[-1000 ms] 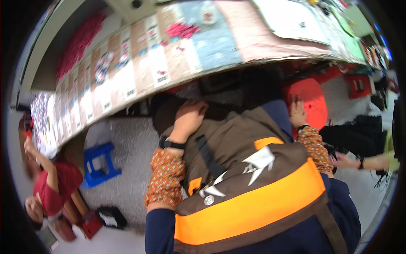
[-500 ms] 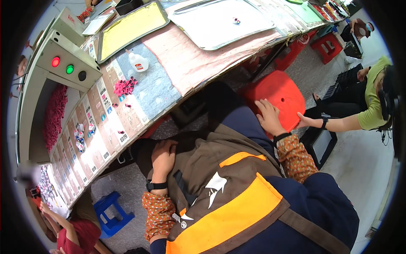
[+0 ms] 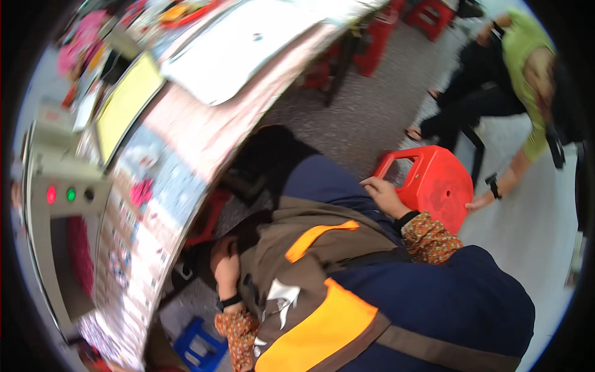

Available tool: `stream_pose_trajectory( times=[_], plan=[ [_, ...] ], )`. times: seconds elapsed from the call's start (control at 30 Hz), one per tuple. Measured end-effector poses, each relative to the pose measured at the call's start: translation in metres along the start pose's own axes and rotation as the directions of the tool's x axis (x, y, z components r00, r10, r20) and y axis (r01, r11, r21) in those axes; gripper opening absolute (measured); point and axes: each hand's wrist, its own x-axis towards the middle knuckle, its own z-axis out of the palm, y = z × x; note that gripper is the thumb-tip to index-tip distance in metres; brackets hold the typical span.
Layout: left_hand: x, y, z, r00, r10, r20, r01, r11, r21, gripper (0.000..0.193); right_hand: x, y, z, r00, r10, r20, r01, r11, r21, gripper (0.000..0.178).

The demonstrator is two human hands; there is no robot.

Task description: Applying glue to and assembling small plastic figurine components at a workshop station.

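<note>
My left hand (image 3: 225, 265) lies on my dark-covered left leg, blurred, its fingers laid over the cloth and nothing seen in it. Over my right thigh, my right hand (image 3: 385, 197) has its fingers stretched out and holds nothing. Right beside it is a red plastic stool (image 3: 447, 193), tilted so its scuffed seat faces me; whether my hand touches it I cannot tell. A co-worker's hand (image 3: 480, 202) is at the seat's far right edge. A brown apron with orange bands (image 3: 322, 335) covers my lap.
The work table (image 3: 180, 139) runs along my left, with a white tray (image 3: 232, 53), a yellow tray (image 3: 129, 102), a small pink pile (image 3: 142, 192) and a machine with lights (image 3: 62, 167). A blue stool (image 3: 199, 347) stands below. A person in a lime top (image 3: 527, 49) leans in from the right.
My view has turned, swinging the table to the left. The red stool has moved away from my right hand and tipped to show its legs. The co-worker leans over it.
</note>
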Motion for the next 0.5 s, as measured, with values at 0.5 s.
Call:
stream_pose_trajectory(
  times=[0.5],
  plan=[
    [0.03, 0.019, 0.052, 0.978, -0.036, 0.206, 0.049, 0.997, -0.059, 0.018, -0.073, 0.187, -0.132, 0.923, 0.237, -0.303, -0.379, 0.429, -0.82, 0.035]
  ],
)
